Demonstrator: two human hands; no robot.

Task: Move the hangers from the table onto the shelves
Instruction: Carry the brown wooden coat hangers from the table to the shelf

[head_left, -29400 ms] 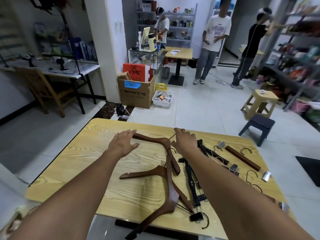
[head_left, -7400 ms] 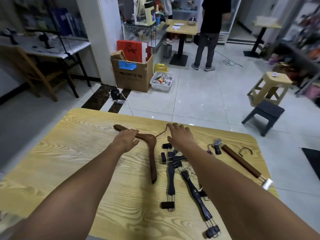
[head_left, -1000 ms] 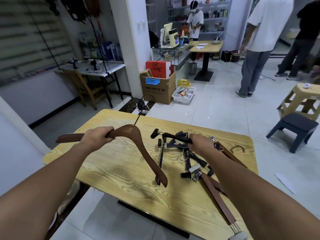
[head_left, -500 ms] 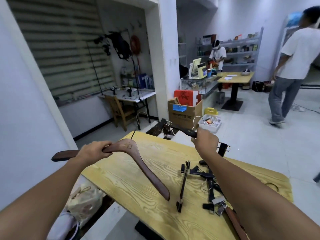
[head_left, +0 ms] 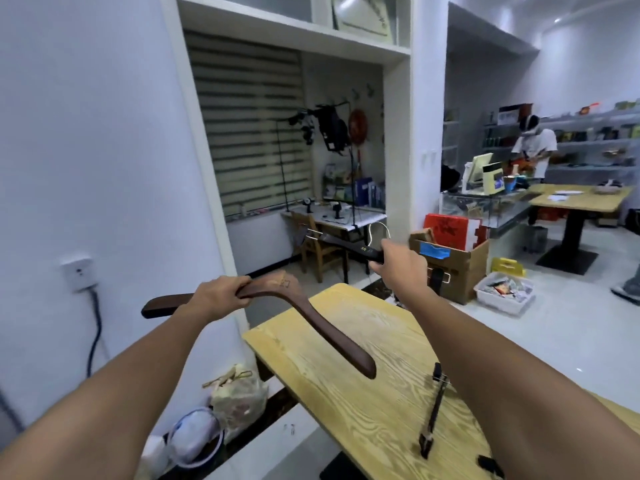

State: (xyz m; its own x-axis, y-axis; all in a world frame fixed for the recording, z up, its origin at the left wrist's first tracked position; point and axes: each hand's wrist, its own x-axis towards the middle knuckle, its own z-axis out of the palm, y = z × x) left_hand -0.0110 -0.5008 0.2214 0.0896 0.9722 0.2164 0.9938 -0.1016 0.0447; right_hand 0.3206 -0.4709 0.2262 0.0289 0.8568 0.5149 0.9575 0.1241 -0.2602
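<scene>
The left hand (head_left: 221, 296) grips the brown wooden hanger (head_left: 311, 323) by one arm just beside its peak, fingers curled over the top. The other arm slopes down over the left corner of the desk (head_left: 363, 403), apparently lifted clear of the wood. The right hand (head_left: 398, 263) is closed round the bar of a black clip hanger (head_left: 346, 244), held out beyond the desk's far corner with its wire hook curving up just beside the knuckles. With both loads off the surface, the step in hand looks like the carry to the shelves. To do it well, hold each hanger level, swing the long free arm of the wooden one wide of the desk edge and the nearby wall, and let the dangling clips hang free so they catch nothing. The only shelves (head_left: 595, 143) in view stand well apart, along the far wall; whether they are the ones meant cannot be told. Another clip hanger (head_left: 433, 414) lies on the pale wood-grain top towards the near edge, so more trips seem due. On the floor off the desk's left edge sit knotted bags (head_left: 239, 396). Beyond the far corner are a cardboard box (head_left: 453, 271) and a white bin (head_left: 504, 292), and a wooden chair (head_left: 318, 251) stands in an alcove under slatted blinds (head_left: 249, 133).
</scene>
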